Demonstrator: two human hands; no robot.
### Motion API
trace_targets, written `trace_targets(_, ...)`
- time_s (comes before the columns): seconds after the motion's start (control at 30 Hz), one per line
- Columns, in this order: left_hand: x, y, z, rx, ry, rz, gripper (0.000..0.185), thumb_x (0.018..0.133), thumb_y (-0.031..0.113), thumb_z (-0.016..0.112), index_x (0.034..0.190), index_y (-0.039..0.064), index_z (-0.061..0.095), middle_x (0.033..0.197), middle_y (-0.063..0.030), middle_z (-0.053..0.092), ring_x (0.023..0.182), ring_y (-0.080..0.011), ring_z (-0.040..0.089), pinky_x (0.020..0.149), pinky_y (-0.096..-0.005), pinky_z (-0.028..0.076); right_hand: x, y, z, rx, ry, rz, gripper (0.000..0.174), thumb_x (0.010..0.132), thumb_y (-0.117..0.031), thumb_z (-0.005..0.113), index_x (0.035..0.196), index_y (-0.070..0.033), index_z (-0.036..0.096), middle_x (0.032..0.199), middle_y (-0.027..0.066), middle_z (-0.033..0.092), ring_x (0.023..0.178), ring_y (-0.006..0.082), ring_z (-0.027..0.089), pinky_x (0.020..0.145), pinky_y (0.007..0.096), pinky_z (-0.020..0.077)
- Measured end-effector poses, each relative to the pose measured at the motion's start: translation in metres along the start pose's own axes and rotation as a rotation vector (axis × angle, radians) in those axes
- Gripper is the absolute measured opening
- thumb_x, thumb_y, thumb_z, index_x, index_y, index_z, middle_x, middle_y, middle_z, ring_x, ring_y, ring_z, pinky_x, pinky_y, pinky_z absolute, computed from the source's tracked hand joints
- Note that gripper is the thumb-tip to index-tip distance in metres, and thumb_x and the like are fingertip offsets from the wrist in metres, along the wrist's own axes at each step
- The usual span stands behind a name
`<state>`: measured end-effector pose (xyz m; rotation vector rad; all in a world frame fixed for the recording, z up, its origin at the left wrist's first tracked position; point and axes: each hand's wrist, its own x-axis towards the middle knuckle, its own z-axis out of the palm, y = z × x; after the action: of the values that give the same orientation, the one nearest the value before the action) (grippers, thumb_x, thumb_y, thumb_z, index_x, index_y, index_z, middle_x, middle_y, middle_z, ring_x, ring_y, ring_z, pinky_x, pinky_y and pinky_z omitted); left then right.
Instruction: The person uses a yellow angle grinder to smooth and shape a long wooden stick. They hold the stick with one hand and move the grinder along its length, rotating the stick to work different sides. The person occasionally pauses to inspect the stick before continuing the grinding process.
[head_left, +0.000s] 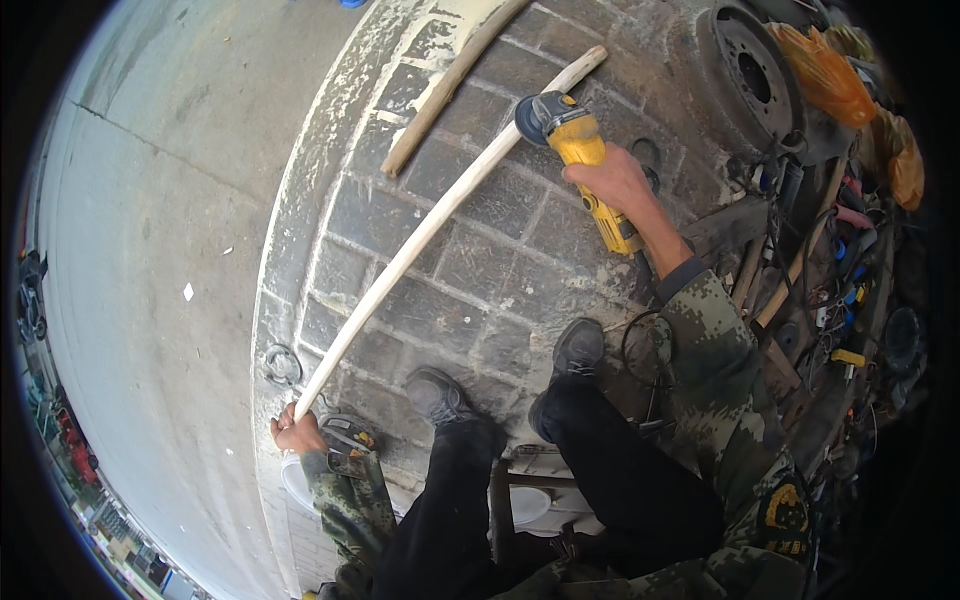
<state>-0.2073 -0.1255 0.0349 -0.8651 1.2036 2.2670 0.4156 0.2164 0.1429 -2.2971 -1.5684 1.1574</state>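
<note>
A long, pale, peeled wooden pole (420, 244) runs slantwise before me, from lower left to upper right. My left hand (298, 431) grips its near end. In my right hand (615, 180) is a yellow angle grinder (581, 142), held around its body. The grinder's dark disc (531, 120) is at the pole's upper part; whether it touches the wood or spins, I cannot tell. Further up, a second, browner wooden pole (450, 86) lies on the stone paving (487, 262).
A rusty steel wheel rim (750, 71) stands at upper right beside orange plastic bags (825, 71). Cables, timber pieces and tools clutter the right side, among them a yellow-handled tool (847, 357). A metal ring (282, 365) lies near the left kerb. My shoes (439, 394) rest on the paving.
</note>
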Motion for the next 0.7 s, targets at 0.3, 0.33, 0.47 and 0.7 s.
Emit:
trace_targets(0.3,0.053,0.02,-0.012,0.2,0.065,0.051,0.035,0.104,0.019,0.048,0.073,0.014,0.033,0.064,-0.001,0.037,0.063,-0.0206,0.043,0.071,-0.039,0.046,-0.079,-0.028,0.07,-0.212,-0.363,-0.239,0.065,0.075,-0.04,0.081,0.121,0.002,0.061,0.104,0.026,0.077,0.097,0.0434,0.077,0.09,0.0523,0.0591)
trace_targets(0.33,0.064,0.023,-0.017,0.229,0.087,0.064,0.036,0.104,0.022,0.049,0.073,0.014,0.034,0.065,-0.0016,0.039,0.063,-0.021,0.045,0.071,-0.0389,0.047,-0.083,-0.028,0.072,-0.211,-0.355,-0.26,0.065,0.075,-0.039,0.081,0.12,0.002,0.061,0.104,0.026,0.077,0.097,0.0433,0.077,0.09,0.0526,0.059)
trace_targets(0.47,0.104,0.034,-0.041,0.299,0.07,0.062,0.035,0.108,0.026,0.044,0.076,0.01,0.043,0.07,-0.0024,0.046,0.071,-0.0216,0.049,0.081,-0.0384,0.048,-0.054,-0.013,0.043,-0.097,-0.102,-0.183,0.065,0.075,-0.042,0.08,0.125,-0.003,0.066,0.106,0.0204,0.079,0.095,0.04,0.077,0.087,0.0495,0.0594)
trace_targets(0.7,0.118,0.038,-0.048,0.345,0.069,-0.027,0.04,0.112,0.03,0.038,0.084,0.006,0.055,0.081,-0.0015,0.055,0.085,-0.0193,0.054,0.093,-0.0344,0.047,-0.001,-0.002,0.014,0.057,-0.012,-0.08,0.059,0.075,-0.042,0.08,0.116,-0.001,0.07,0.104,0.0198,0.079,0.097,0.038,0.077,0.085,0.0479,0.0594)
